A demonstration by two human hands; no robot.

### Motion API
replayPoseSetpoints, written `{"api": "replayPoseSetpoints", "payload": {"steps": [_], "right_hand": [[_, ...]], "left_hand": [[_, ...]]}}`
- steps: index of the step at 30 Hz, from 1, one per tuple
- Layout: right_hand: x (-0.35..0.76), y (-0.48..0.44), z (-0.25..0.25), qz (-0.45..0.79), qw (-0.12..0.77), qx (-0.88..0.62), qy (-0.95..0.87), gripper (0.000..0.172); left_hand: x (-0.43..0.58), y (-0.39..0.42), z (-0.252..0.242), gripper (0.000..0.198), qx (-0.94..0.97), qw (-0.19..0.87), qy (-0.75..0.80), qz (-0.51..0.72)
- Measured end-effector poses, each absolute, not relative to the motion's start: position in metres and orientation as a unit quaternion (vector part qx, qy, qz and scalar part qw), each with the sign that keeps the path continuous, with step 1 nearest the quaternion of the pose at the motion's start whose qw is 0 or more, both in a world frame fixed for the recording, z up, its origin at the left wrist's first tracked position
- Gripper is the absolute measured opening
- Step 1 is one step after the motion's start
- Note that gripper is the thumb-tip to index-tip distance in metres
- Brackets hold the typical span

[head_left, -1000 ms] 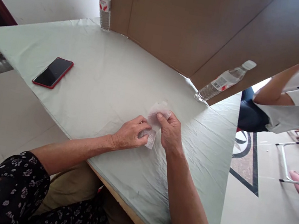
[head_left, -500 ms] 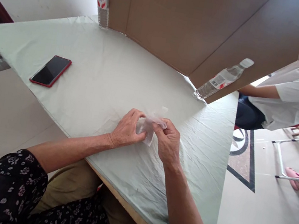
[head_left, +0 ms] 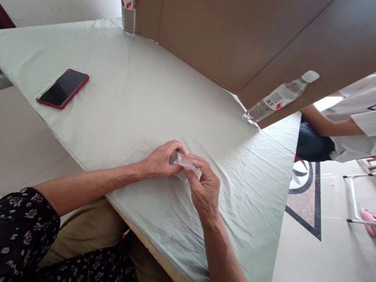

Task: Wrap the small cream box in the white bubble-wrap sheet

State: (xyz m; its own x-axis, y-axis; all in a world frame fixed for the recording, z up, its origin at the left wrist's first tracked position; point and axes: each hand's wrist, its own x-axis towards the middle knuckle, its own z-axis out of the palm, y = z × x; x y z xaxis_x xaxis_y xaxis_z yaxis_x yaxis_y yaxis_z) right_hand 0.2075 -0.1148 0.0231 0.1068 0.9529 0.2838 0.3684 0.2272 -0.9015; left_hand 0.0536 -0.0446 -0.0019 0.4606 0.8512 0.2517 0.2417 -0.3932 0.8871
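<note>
The right hand (head_left: 206,189) is mostly closed, thumb against curled fingers, pinching one edge of a crumpled, translucent plastic wrapper (head_left: 186,162). The left hand (head_left: 162,161) is half curled, its thumb and fingers close around the wrapper's other side. The wrapper sits between the two hands, just over the near part of the pale green tablecloth (head_left: 126,97); it may be a small bag, but the fingers cover too much to be sure.

It looks very light and limp, likely slick and easy to crease or tear, and would fold rather than hold a shape. A gentle pinch at opposite edges, thumb against forefinger, should suit it better than a tight squeeze in the middle.

Farther out, a red-edged smartphone (head_left: 62,88) lies toward the left, and two labelled water bottles (head_left: 127,3) (head_left: 277,100) are beside the brown cardboard panel (head_left: 207,24).
</note>
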Motion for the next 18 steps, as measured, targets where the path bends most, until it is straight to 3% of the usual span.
{"api": "replayPoseSetpoints", "payload": {"steps": [8,15,18], "right_hand": [[0.217,-0.122,0.008,0.244,0.487,-0.521,-0.657,0.024],[0.223,-0.127,-0.003,0.205,0.472,-0.495,-0.7,0.022],[0.224,-0.131,-0.011,0.15,0.459,-0.467,-0.741,0.035]], "left_hand": [[0.05,-0.04,-0.004,0.022,0.762,0.419,0.322,0.375],[0.034,-0.036,0.008,0.013,0.83,0.39,0.252,0.309],[0.026,-0.035,0.009,0.032,0.861,0.375,0.211,0.272]]}}
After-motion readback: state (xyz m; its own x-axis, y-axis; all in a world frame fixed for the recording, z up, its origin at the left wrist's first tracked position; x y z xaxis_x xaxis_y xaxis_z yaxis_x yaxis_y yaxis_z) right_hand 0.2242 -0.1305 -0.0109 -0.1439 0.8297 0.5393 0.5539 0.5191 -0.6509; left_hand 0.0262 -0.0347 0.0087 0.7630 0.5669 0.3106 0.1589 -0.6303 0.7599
